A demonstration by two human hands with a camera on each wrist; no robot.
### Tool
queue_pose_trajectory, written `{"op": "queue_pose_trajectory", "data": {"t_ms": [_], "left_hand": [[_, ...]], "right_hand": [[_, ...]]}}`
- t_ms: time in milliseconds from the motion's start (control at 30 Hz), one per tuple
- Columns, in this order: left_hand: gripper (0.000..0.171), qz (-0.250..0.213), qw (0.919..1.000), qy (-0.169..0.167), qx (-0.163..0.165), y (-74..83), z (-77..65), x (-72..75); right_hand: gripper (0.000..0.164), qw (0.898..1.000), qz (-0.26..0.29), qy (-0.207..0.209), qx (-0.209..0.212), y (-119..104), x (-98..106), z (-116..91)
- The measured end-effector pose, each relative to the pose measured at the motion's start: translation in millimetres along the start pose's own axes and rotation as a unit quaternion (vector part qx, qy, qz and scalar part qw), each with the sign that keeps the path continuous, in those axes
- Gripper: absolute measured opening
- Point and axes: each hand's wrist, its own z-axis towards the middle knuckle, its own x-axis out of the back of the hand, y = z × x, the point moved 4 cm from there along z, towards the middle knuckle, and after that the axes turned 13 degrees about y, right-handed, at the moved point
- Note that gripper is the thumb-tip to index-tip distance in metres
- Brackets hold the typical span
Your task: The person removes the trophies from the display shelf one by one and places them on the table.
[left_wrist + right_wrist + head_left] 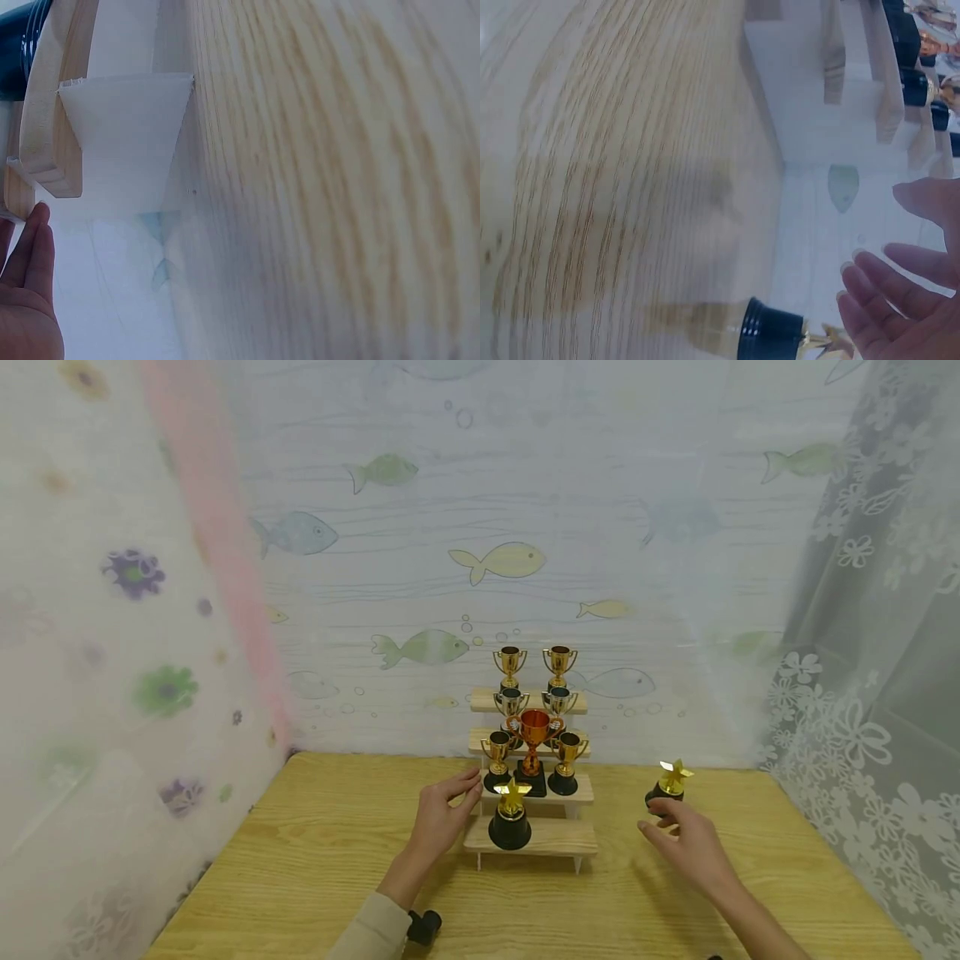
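My left hand (444, 810) is at the left side of a stepped wooden stand (555, 837), fingers fairly straight, fingertips right by the second step from the bottom. In the left wrist view its fingers (39, 247) reach up to the end of a step. A gold star trophy (511, 818) with a black base stands on the lowest step, at its left. My right hand (693, 847) holds nothing, its fingers spread and loosely bent. Just beyond it, a second star trophy (672, 777) stands on the table to the right of the stand, its base partly hidden by the fingers.
Several cup trophies fill the higher steps: gold cups (559, 664) on top, silver-looking cups (510, 700) below, and a larger orange-red cup (535, 727) between two gold ones. A small black object (425, 927) lies by the left wrist. Fish-patterned fabric (495, 560) hangs behind the table.
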Motion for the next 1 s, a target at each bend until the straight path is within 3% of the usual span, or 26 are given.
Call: {"op": "queue_pose_trajectory", "data": {"t_ms": [533, 1000], "left_hand": [[0.026, 0.003, 1.0000, 0.003, -0.007, -0.7, 0.4, -0.5], [0.026, 0.004, 1.0000, -0.001, -0.002, -2.1, 0.8, -0.6]], "right_hand": [[0.034, 1.000, 0.021, 0.009, 0.017, -33.9, -10.2, -7.7], [0.032, 0.997, 0.065, 0.004, 0.036, -60.7, -31.8, -9.2]]}}
